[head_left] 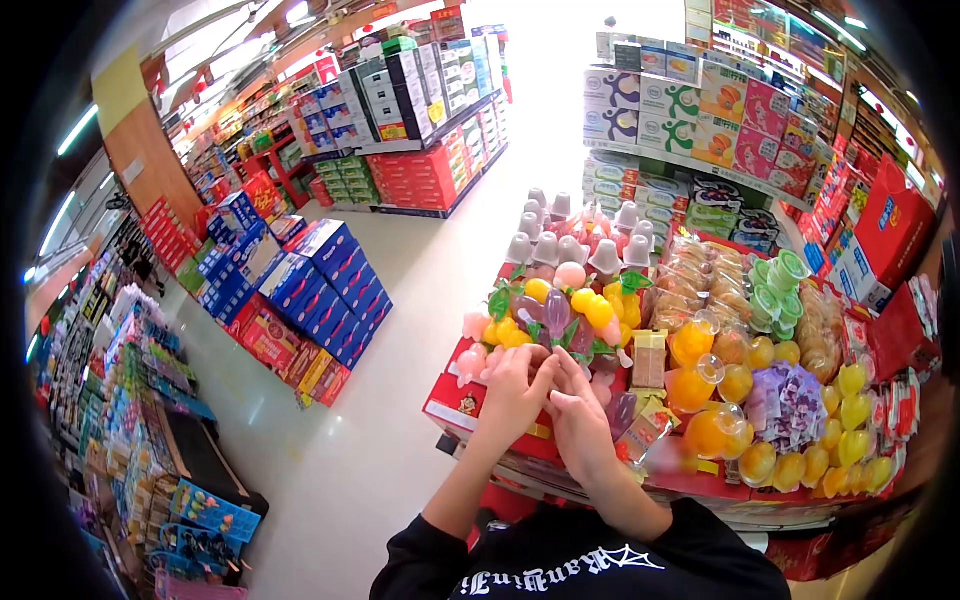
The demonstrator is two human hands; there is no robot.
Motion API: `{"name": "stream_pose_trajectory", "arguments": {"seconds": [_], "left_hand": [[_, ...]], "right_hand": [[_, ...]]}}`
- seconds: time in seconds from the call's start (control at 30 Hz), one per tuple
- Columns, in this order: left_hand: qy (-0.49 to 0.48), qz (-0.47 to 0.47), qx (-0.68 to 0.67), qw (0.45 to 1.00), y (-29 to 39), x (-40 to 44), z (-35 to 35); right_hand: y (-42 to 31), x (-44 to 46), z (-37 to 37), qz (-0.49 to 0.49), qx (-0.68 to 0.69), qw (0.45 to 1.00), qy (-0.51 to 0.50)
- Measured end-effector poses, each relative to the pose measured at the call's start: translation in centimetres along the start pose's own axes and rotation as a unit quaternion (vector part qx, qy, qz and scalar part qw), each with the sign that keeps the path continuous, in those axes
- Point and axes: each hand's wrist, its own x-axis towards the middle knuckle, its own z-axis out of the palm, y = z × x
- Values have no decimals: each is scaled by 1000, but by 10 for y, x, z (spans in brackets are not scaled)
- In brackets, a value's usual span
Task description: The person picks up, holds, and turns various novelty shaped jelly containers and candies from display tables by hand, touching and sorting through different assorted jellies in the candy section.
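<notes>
My left hand and my right hand meet over the front of a snack display, fingertips pinched together. Between the fingertips is the narrow end of a translucent purple, fruit-shaped jelly pack, its wide end pointing away from me. Around it lie yellow jelly packs, pink ones and green plastic leaves. Below my right hand is another purple pack, beside a wrapped snack. The exact grip of each finger is partly hidden.
Pale-capped cups stand at the display's back. To the right are orange jelly cups, a purple-flowered bundle, green cups and bagged pastries. Blue cartons are stacked across the aisle floor; shelves line the left.
</notes>
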Motion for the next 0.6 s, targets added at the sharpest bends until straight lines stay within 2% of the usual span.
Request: {"name": "stream_pose_trajectory", "arguments": {"seconds": [0.1,0.23,0.4,0.47,0.6], "left_hand": [[-5,46,78,996,-11,10,1],[-40,61,81,994,-15,18,-1],[-37,94,96,990,-16,19,-1],[-48,40,44,997,-20,18,0],[-62,8,-60,996,-11,16,0]], "right_hand": [[0,7,1,1,-10,1000,27],[-1,13,5,-17,22,998,61],[0,15,5,-43,24,995,83],[-3,15,4,-44,28,995,81],[-6,13,4,-47,46,995,76]]}}
